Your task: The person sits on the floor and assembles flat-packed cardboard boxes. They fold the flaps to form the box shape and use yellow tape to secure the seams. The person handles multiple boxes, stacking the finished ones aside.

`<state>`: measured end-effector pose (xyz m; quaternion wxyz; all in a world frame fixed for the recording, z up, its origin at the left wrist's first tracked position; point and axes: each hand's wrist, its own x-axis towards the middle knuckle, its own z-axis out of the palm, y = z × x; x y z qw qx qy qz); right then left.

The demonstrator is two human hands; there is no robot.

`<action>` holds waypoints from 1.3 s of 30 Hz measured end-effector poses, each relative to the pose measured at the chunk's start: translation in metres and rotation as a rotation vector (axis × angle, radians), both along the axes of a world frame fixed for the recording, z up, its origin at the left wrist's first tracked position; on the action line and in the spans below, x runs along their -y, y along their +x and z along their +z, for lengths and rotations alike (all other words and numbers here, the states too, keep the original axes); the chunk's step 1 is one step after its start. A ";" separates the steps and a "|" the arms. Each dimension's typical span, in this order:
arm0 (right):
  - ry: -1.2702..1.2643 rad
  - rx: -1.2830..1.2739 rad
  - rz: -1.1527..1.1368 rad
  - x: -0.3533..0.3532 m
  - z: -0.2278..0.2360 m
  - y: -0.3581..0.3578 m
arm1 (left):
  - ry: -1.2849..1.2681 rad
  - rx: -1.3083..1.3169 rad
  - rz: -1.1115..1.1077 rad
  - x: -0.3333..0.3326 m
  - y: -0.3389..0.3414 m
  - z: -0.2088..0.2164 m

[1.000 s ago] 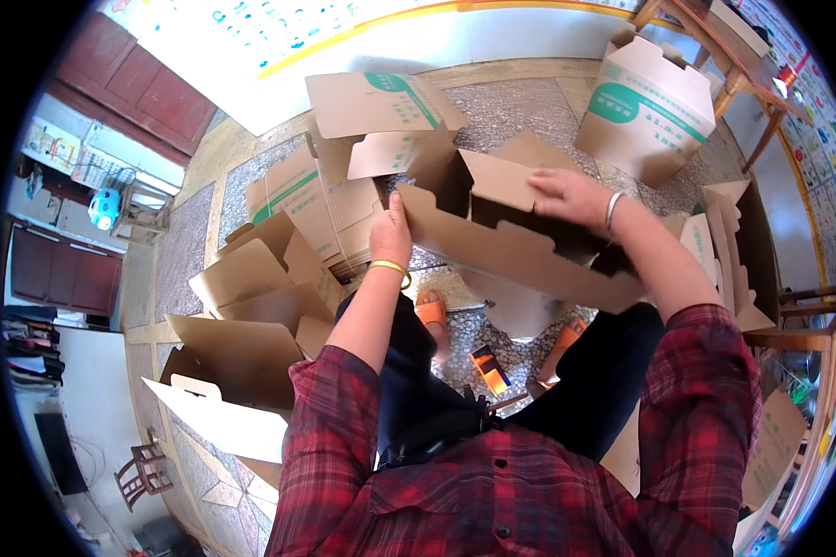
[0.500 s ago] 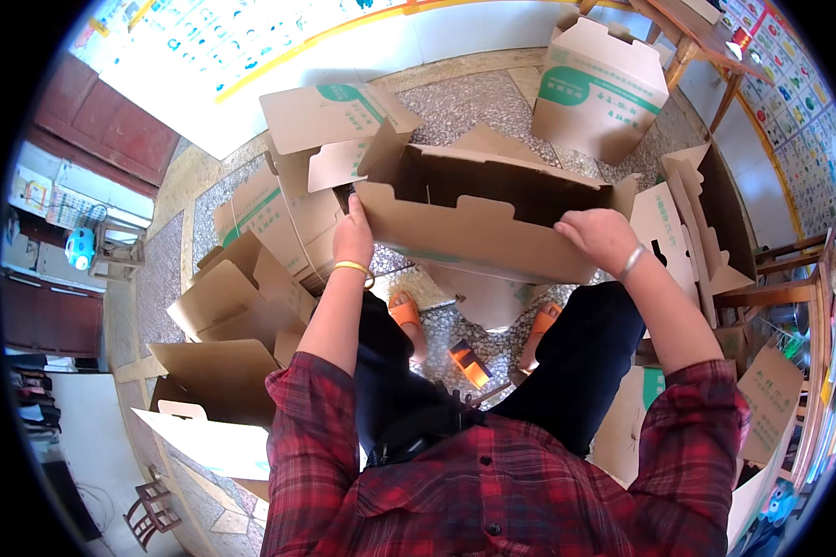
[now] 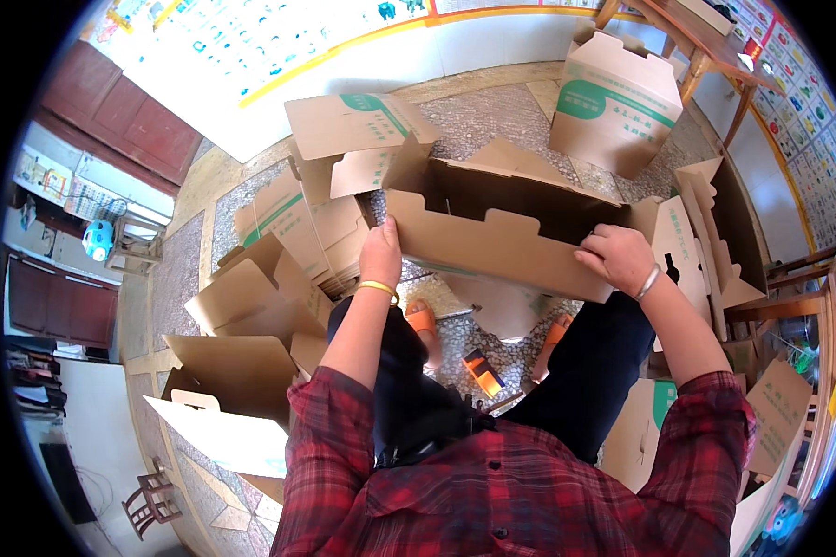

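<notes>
I hold an open, unfolded brown cardboard box [image 3: 492,243] in front of me, its near side panel facing me. My left hand [image 3: 381,252] grips the left end of that panel, a yellow band on the wrist. My right hand [image 3: 618,258] is closed over the panel's right end, a bracelet on the wrist. The box's far flaps stick up behind. My legs in dark trousers and orange sandals show below the box.
Flat box blanks with green print [image 3: 297,227] pile up at my left, more folded cardboard [image 3: 232,371] lower left. An assembled box [image 3: 618,97] stands at the back right. Open boxes [image 3: 715,232] stand at my right. An orange tool [image 3: 483,371] lies on the speckled floor.
The box has been turned and lowered so its long side faces me. My right hand slid from the top flap to the panel's right end; my left hand stays at the left end.
</notes>
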<state>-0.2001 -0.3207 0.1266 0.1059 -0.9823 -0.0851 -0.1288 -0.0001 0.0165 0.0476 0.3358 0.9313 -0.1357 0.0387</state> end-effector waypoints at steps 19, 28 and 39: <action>-0.059 0.067 0.156 -0.020 0.014 -0.024 | -0.665 -0.509 -0.308 -0.054 -0.031 0.055; -0.034 0.116 0.127 -0.019 0.020 -0.031 | -0.318 -0.787 -0.714 -0.007 0.011 0.068; 0.039 0.075 0.124 -0.040 0.021 -0.050 | -0.101 -0.620 -0.814 0.005 0.005 0.038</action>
